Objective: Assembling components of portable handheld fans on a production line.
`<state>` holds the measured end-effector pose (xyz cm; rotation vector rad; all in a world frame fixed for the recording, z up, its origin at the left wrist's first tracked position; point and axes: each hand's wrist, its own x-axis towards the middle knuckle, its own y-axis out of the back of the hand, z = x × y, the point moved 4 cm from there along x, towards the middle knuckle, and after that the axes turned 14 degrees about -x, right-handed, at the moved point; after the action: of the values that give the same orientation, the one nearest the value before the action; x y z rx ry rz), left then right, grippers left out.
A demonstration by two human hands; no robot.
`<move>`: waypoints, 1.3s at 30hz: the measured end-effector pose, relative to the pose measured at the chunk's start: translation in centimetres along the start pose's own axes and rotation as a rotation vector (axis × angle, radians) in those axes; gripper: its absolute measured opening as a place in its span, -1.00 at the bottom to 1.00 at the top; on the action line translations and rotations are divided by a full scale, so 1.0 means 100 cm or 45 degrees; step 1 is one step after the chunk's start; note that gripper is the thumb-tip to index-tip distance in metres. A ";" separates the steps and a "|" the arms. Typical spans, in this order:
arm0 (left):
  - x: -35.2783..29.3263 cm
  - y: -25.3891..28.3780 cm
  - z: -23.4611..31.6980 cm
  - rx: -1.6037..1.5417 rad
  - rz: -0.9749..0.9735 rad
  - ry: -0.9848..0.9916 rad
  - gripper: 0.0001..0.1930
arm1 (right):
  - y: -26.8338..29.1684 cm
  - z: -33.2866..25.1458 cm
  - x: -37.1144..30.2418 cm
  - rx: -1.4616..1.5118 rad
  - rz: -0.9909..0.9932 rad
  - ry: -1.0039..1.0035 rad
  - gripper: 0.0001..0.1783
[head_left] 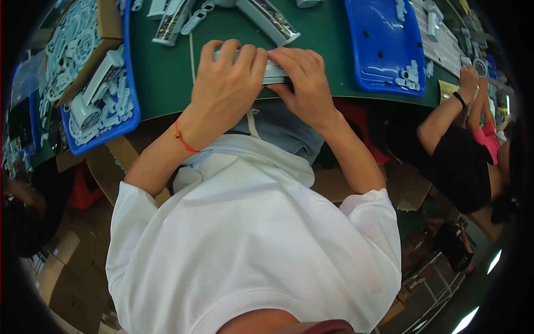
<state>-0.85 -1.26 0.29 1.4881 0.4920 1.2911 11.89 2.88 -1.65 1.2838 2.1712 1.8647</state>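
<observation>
At the near edge of the green table, both my hands are closed around a pale grey plastic housing (pixel 273 73). My left hand (pixel 225 83) covers its left part, with the fingers curled over the top. The right end is gripped by my right hand (pixel 306 78), thumb below and fingers above. Much of the housing is hidden under my fingers. Just beyond lie two long grey housings, one at the left (pixel 173 23) and one at the right (pixel 272 23), their inner parts exposed. A small pale plastic piece (pixel 194 21) rests between them.
On the left, a blue tray (pixel 135 119) holds pale plastic parts, beside a cardboard box (pixel 110 42) full of looped pieces. Another blue tray (pixel 384 61) at the right has several small parts in it. Further right, a co-worker's arm (pixel 445 119) reaches over the table.
</observation>
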 end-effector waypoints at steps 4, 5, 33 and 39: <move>0.006 -0.003 0.002 -0.049 -0.055 0.021 -0.81 | 0.003 0.004 -0.001 0.008 0.015 -0.070 -0.41; 0.006 -0.003 0.003 -0.038 -0.066 0.037 -0.81 | 0.002 0.003 0.000 0.028 0.023 -0.059 -0.41; 0.004 -0.007 -0.002 -0.177 0.003 0.041 -0.86 | 0.008 0.005 0.005 0.095 -0.168 -0.273 -0.43; 0.007 0.038 0.000 -0.102 0.367 -0.009 -0.52 | 0.027 -0.001 0.015 0.023 -0.458 -0.377 -0.34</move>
<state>-1.77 -2.04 3.92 1.5349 0.2219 1.5098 12.43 3.51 1.34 1.0091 2.0937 1.4259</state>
